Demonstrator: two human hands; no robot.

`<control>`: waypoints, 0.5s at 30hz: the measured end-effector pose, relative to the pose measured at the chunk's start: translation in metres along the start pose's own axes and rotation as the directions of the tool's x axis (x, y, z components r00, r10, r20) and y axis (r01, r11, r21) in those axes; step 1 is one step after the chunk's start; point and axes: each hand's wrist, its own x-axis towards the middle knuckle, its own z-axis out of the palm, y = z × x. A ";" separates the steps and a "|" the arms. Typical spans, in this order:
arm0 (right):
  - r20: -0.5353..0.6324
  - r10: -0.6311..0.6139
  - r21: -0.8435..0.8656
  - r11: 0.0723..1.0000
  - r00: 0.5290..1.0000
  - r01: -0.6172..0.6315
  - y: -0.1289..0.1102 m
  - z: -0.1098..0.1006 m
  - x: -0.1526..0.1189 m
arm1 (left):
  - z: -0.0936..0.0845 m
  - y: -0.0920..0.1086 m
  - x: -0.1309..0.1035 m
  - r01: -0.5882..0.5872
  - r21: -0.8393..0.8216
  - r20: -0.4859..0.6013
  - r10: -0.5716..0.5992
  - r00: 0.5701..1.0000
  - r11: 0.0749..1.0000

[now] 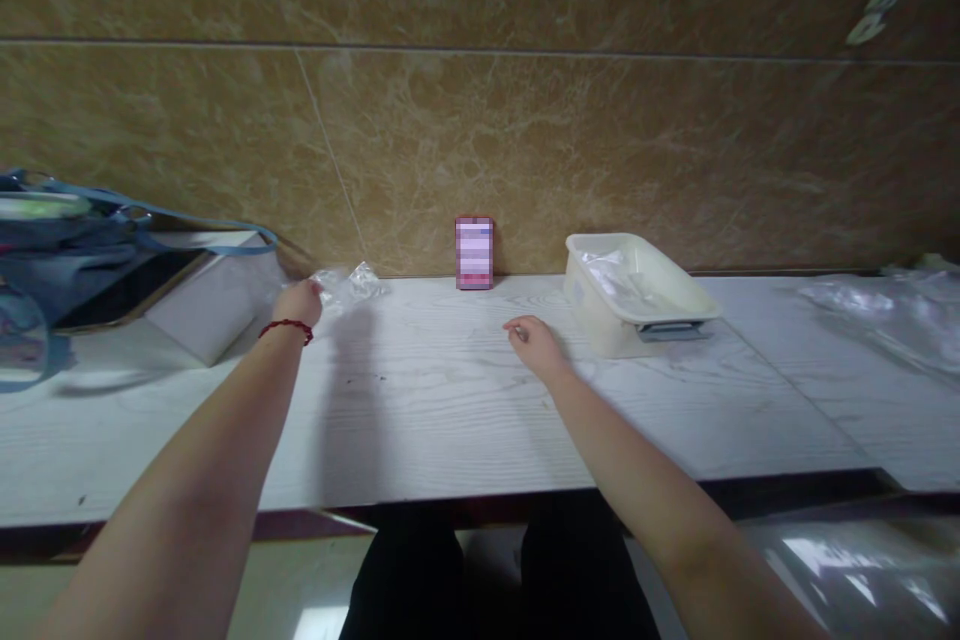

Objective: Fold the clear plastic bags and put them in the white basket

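Toward the left of the white wood-grain table, my left hand, a red cord bracelet at its wrist, is closed on a crumpled clear plastic bag. The bag lies near the wall, and part of it is hidden by the hand. My right hand rests over the table's middle with its fingers curled and pinched. A small dark spot shows at its fingertips, too small to name. Just right of that hand stands a cream plastic bin with clear plastic packaging inside and a grey clip handle on its front.
A phone with a lit screen leans upright against the brown marbled wall. At the left are a white box, a dark tablet-like item and a blue bag with a strap. Clear plastic lies far right.
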 end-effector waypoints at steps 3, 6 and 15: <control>0.002 0.001 -0.008 1.000 1.000 -0.001 0.001 0.001 -0.001 | -0.016 -0.002 -0.002 0.018 0.010 -0.020 -0.018 1.000 1.000; 0.002 0.001 -0.016 1.000 1.000 -0.001 0.000 0.001 0.001 | -0.033 -0.002 -0.008 -0.025 0.037 -0.027 0.026 0.999 0.999; 0.039 -0.125 0.005 0.992 0.991 0.125 -0.048 0.004 0.023 | -0.106 -0.001 -0.017 -0.121 0.246 -0.009 0.127 0.992 0.962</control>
